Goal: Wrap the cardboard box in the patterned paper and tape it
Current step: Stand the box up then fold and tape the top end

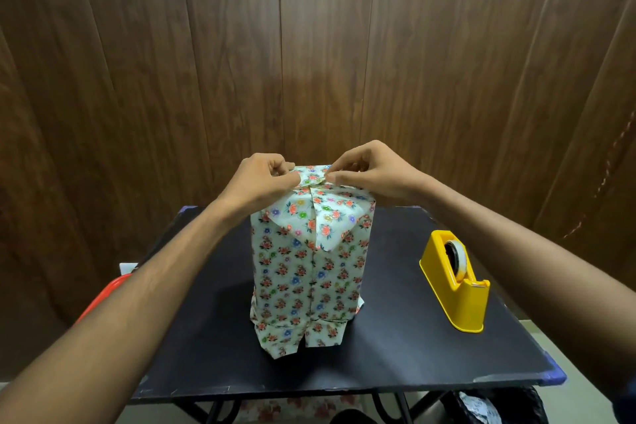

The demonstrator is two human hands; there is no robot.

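Folding the top flap down.
My left hand point(263, 179) and right hand point(364, 170) pinch thin, crease-prone patterned paper point(303, 272) at the top edge.

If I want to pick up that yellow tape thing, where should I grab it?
Probably by the tall rounded back of the yellow tape dispenser, coming down from above with fingers on its two flat sides. That end stands high and clear on the black table. The low front end looks like where the tape gets torn off, so keep fingers away.
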